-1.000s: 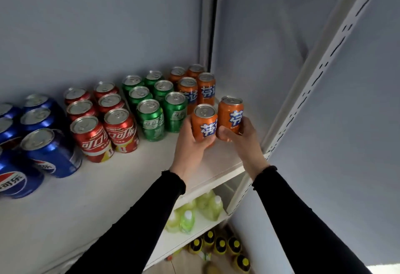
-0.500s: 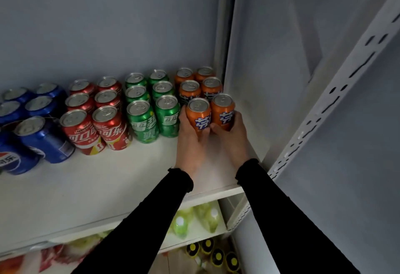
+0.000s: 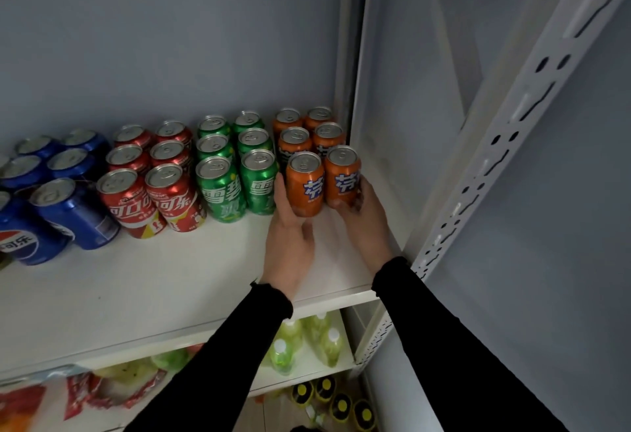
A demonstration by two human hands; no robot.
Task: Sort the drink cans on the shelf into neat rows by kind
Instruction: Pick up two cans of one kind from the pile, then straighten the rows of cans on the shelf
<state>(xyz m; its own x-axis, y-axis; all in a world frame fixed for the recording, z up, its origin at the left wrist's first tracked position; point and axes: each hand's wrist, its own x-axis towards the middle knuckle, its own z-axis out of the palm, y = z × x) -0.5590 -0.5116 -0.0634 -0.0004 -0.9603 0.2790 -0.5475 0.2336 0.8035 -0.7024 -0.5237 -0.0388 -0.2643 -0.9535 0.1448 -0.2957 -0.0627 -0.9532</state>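
Two orange cans stand at the front of the orange rows on the white shelf point(image 3: 153, 295). My left hand point(image 3: 290, 240) grips the left orange can point(image 3: 305, 184), and my right hand point(image 3: 363, 223) grips the right orange can point(image 3: 342, 175). Both cans are upright, side by side, just in front of the other orange cans point(image 3: 295, 139). To the left stand green cans point(image 3: 220, 189), then red cans point(image 3: 131, 202), then blue cans point(image 3: 73, 213), each kind in two rows.
The shelf's right side wall point(image 3: 386, 124) and a perforated white upright point(image 3: 495, 158) stand close to my right hand. Lower shelves hold green bottles point(image 3: 300, 342), yellow-capped bottles point(image 3: 327, 394) and red packets point(image 3: 112, 394).
Both hands have pushed the two orange cans back from the shelf's front edge until they stand right in front of the other orange cans. The view has shifted closer.
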